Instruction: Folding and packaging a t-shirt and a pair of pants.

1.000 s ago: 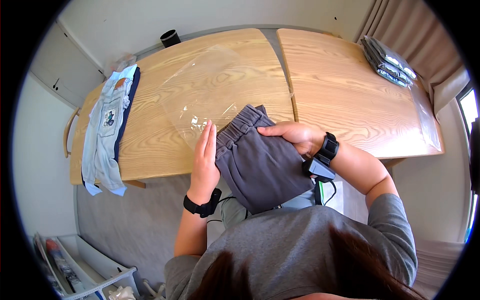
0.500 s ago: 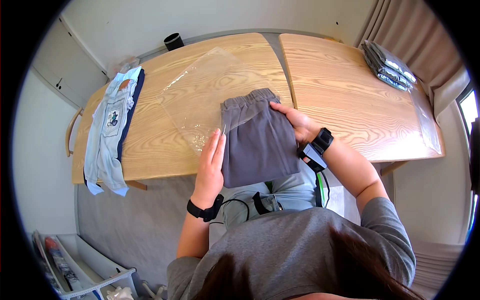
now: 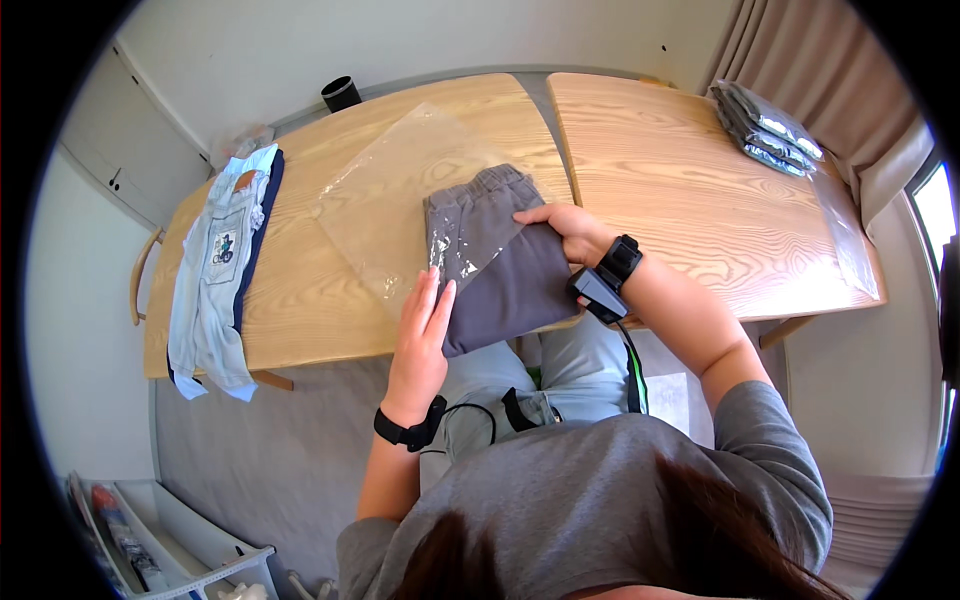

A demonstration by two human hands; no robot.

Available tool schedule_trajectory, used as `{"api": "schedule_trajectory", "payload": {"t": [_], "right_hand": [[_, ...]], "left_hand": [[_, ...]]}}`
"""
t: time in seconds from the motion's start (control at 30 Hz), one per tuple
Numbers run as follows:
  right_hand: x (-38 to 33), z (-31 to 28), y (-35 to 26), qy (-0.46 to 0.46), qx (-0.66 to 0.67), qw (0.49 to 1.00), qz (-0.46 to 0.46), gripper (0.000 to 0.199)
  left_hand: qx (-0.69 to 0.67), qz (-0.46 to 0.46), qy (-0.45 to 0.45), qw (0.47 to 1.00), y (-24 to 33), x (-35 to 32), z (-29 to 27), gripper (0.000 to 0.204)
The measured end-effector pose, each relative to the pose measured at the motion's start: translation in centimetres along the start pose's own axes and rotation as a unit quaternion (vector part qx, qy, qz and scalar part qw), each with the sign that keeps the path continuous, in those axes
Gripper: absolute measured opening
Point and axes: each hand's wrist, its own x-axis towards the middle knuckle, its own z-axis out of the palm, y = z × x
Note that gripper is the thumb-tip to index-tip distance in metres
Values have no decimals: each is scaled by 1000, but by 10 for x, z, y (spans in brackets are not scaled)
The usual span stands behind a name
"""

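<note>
Folded grey trousers (image 3: 520,290) with a gathered elastic waistband lie tilted in front of me, above my lap. Their waistband end sits within a clear plastic bag (image 3: 375,190), seen through its film; the lower part sticks out toward me. My right hand (image 3: 575,235) grips the right edge of the trousers, thumb on top and the other fingers hidden beneath. Along the left edge stands my left hand (image 3: 425,330), its visible fingers straight and slightly apart. Those fingertips touch the bag's mouth; the left thumb is hidden.
Light blue jeans (image 3: 215,260) lie over a dark garment (image 3: 258,240) at the table's left end. Several bagged garments (image 3: 765,130) are stacked on the right table, near a flat clear bag (image 3: 842,235). A black bin (image 3: 341,95) stands behind; a grey crate (image 3: 195,530) sits lower left.
The trousers have moved up and left, deeper into the bag, and the film now covers more of their top. My right hand went with them; my left hand stayed nearly in place.
</note>
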Motion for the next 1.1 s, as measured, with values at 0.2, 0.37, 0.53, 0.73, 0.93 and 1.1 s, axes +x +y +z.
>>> {"api": "schedule_trajectory", "payload": {"t": [0.2, 0.37, 0.53, 0.73, 0.93, 1.1], "right_hand": [[0, -4, 3, 28, 11, 999, -37, 27], [-8, 1, 5, 28, 58, 995, -73, 28], [-10, 10, 13, 41, 83, 991, -92, 26], [-20, 8, 21, 40, 59, 988, -136, 27], [-40, 11, 26, 10, -81, 985, -150, 33], [-29, 17, 5, -25, -111, 987, -111, 38]], "left_hand": [[-1, 7, 12, 1000, 10, 8, 0, 55], [2, 15, 9, 1000, 15, 11, 3, 53], [-19, 15, 17, 1000, 13, 9, 14, 50], [25, -122, 129, 984, 9, 1, 10, 44], [74, -227, 174, 955, -11, -15, 7, 14], [75, -159, 92, 980, -16, -12, -3, 11]]}}
